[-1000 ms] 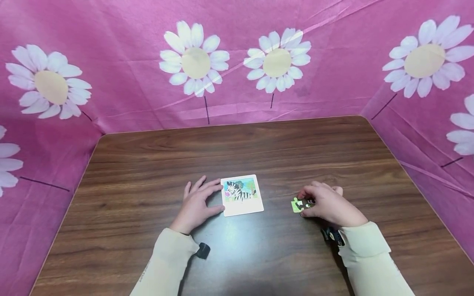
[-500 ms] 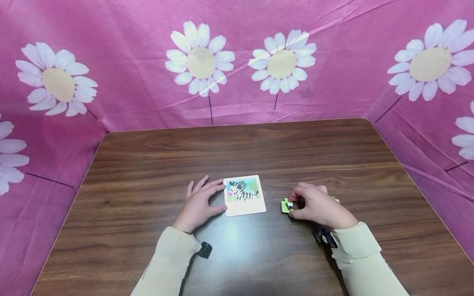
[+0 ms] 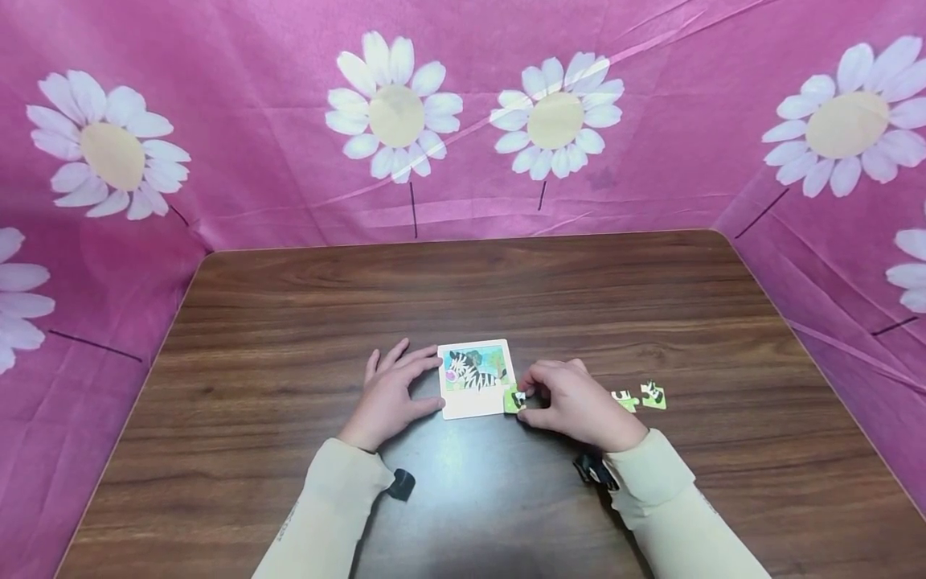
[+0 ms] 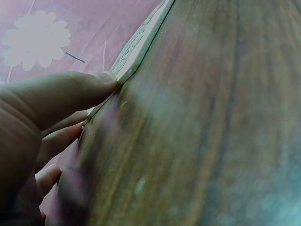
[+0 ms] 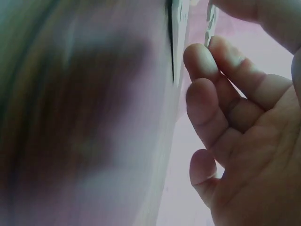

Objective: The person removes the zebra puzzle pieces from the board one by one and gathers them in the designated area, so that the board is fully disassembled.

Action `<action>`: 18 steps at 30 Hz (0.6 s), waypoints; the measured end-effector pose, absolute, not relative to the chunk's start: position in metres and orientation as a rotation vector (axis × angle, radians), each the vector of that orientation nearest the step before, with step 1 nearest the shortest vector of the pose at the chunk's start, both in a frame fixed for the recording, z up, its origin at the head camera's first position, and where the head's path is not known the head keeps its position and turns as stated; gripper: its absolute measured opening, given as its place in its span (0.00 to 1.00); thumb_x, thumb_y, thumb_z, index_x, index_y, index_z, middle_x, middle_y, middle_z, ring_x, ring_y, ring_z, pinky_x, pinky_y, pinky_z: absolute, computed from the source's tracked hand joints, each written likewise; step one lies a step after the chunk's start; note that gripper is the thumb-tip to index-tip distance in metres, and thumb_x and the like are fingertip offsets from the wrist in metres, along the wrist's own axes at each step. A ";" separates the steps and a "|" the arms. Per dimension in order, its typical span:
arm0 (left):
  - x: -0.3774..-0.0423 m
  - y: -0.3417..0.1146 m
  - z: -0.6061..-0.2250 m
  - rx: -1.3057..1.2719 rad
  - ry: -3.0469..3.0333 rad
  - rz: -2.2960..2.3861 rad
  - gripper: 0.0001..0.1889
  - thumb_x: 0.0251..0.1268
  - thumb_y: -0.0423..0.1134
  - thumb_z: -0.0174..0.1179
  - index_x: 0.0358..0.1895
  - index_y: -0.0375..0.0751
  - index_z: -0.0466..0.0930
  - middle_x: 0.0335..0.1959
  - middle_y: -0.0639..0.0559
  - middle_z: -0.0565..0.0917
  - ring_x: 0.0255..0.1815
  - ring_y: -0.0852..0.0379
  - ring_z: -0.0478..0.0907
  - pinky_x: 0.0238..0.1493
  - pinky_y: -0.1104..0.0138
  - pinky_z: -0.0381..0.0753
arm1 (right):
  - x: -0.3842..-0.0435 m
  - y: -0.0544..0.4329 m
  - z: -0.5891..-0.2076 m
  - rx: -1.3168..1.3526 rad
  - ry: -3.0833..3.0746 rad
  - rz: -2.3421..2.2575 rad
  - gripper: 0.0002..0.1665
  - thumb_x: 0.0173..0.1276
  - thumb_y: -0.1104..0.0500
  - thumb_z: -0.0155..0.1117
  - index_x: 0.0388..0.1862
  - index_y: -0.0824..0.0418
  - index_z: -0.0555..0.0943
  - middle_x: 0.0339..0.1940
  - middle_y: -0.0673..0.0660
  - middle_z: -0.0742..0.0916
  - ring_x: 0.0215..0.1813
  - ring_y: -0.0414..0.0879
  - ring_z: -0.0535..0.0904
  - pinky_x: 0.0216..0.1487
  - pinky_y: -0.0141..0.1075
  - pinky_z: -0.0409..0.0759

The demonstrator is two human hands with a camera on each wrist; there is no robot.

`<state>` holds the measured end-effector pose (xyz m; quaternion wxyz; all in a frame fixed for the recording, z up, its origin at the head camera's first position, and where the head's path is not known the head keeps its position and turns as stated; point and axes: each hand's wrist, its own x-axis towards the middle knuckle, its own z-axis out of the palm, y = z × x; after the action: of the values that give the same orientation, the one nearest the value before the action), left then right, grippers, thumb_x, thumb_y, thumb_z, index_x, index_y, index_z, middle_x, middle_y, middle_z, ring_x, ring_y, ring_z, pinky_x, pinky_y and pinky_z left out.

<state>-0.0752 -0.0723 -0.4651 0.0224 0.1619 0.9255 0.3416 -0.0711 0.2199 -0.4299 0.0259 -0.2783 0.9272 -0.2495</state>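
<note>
A white puzzle board with a zebra picture in its upper part lies on the wooden table. At its left edge rests my left hand, the thumb and fingertips touching the rim with the fingers spread. In the left wrist view the thumb meets the board's edge. My right hand pinches a green jigsaw piece with a black-and-white pattern between thumb and finger, over the board's lower right corner. The right wrist view shows that piece edge-on and raised apart from the board.
Two more green jigsaw pieces lie to the right: one with a panda face, and another partly behind the right hand. The brown table ends at a pink cloth wall with daisies.
My right hand has carried the jigsaw piece leftward across the table to the board, uncovering the two pieces on the right. The left hand stays at the board's left edge.
</note>
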 end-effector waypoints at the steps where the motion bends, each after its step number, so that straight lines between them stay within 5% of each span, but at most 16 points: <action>1: -0.075 -0.072 -0.465 0.501 2.867 1.055 0.30 0.51 0.47 0.76 0.60 0.47 0.82 0.70 0.55 0.75 0.78 0.42 0.56 0.74 0.36 0.36 | -0.071 0.217 -0.430 -0.863 2.861 -0.782 0.15 0.51 0.53 0.80 0.35 0.52 0.82 0.28 0.41 0.81 0.32 0.37 0.75 0.43 0.40 0.63; 18: -0.075 -0.073 -0.465 0.512 2.871 1.036 0.30 0.52 0.48 0.75 0.61 0.48 0.82 0.71 0.56 0.74 0.79 0.43 0.56 0.74 0.36 0.37 | -0.078 0.168 -0.436 -0.980 2.832 -0.798 0.15 0.53 0.54 0.78 0.37 0.55 0.84 0.26 0.43 0.80 0.30 0.35 0.73 0.41 0.38 0.63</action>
<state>-0.0753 -0.0728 -0.4647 0.0236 0.1653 0.9274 0.3347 -0.0776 0.1678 -0.4359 0.0200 -0.3159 0.9130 -0.2573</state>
